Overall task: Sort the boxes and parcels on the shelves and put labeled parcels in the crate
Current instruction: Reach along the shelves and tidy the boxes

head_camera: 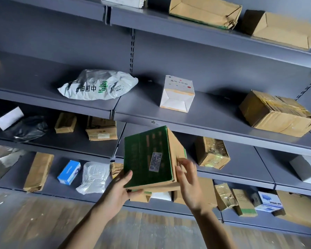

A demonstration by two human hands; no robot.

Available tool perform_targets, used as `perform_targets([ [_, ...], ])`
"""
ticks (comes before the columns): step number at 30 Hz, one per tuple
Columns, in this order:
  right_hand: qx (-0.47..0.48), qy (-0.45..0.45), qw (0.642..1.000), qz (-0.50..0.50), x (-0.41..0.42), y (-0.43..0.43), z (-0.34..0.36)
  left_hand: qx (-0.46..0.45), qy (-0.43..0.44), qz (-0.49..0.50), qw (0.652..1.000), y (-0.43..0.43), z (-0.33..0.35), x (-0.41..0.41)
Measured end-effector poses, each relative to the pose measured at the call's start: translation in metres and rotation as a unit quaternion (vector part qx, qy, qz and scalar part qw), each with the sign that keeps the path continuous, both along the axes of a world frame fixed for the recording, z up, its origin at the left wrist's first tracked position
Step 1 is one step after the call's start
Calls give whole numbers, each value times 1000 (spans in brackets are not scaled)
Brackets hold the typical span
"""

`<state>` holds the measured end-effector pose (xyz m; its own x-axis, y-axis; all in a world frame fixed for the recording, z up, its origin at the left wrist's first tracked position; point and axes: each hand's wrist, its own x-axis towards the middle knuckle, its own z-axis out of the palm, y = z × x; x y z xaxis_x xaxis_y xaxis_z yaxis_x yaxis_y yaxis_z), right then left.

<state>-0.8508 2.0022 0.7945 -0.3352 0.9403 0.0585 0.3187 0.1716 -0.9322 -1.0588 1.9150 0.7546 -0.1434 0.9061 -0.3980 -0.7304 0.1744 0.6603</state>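
Though slightly aslant, green box (146,157) long-axis upright.

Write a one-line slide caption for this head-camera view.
The left hand grips a green-faced cardboard box bearing a small label, the right hand against its side, before grey shelves of parcels.

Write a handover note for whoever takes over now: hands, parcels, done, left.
Left hand grips the lower left corner of the green-faced box, held up before the shelves.
Right hand, fingers loose, touches its right side.
The box bears a label.
Crate not in view, so nothing can be counted done.
To do: crate this box; check the white mail bag, white box and the other shelf parcels.
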Motion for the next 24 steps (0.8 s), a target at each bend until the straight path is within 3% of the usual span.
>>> perform_targets([
  [3, 85, -51, 995, 10, -9, 0, 0, -3, 14, 7, 1000, 10, -7, 1],
  [6, 91, -78, 990, 78, -16, 6, -12, -40, 4, 32, 999, 21, -24, 2],
  [12, 176, -294, 928, 147, -36, 63, -47, -102, -41, 87, 990, 72, -53, 1],
  [17, 260, -322, 903, 117, -75, 115, -74, -172, 4, 130, 976, 129, -70, -7],
  [20, 357, -342, 867, 57, -89, 134, -95, -231, 35, 141, 962, 155, -70, -6],
  [22, 385, -375, 842, 45, -89, 146, -105, -233, 19, 142, 962, 166, -66, -3],
  [24, 379, -381, 841, 59, -84, 156, -109, -209, -8, 141, 968, 173, -60, 0],
])
